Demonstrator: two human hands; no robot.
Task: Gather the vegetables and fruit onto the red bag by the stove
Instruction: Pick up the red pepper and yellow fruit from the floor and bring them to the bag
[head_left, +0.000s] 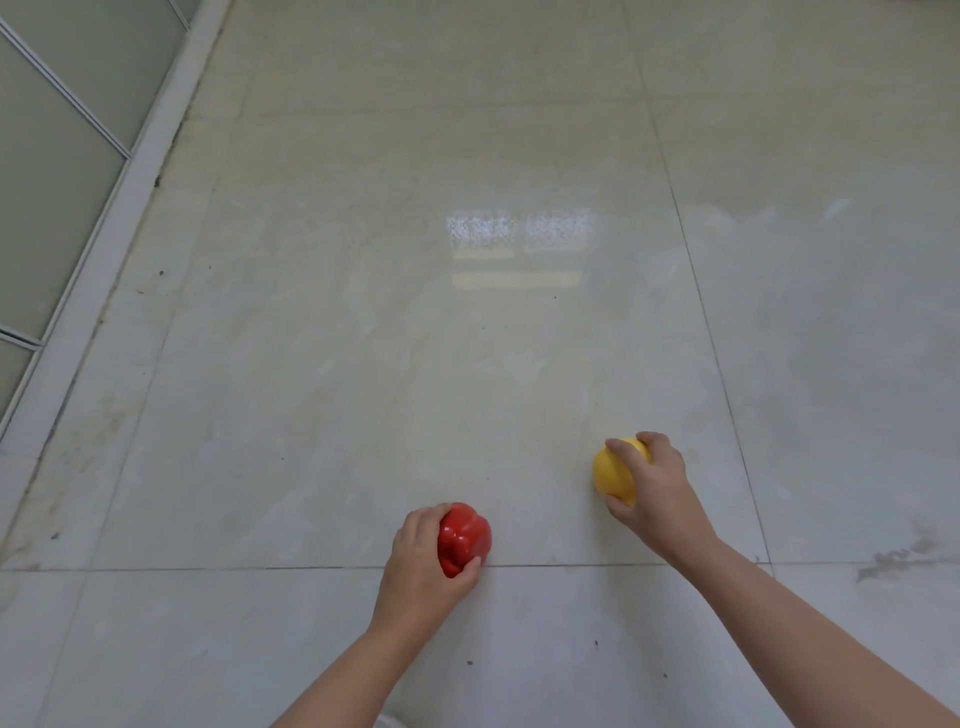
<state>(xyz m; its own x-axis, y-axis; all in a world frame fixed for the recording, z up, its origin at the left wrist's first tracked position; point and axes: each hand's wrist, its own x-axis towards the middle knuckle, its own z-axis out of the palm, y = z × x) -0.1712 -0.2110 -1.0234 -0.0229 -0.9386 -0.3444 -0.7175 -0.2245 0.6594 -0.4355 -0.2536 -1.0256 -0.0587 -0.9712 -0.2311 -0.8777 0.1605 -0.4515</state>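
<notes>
Gripping: left hand (415, 566) clutches red pepper (467, 535), right hand (654, 488) yellow fruit (613, 467), lower frame.
Risk: either may slip to floor (363, 364); bag unseen.

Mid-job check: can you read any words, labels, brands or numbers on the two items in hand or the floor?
None readable. The red pepper in the left hand and the yellow fruit in the right hand show plain surfaces, no sticker or print on the sides in view. The tiled floor bears only a bright reflection.
</notes>
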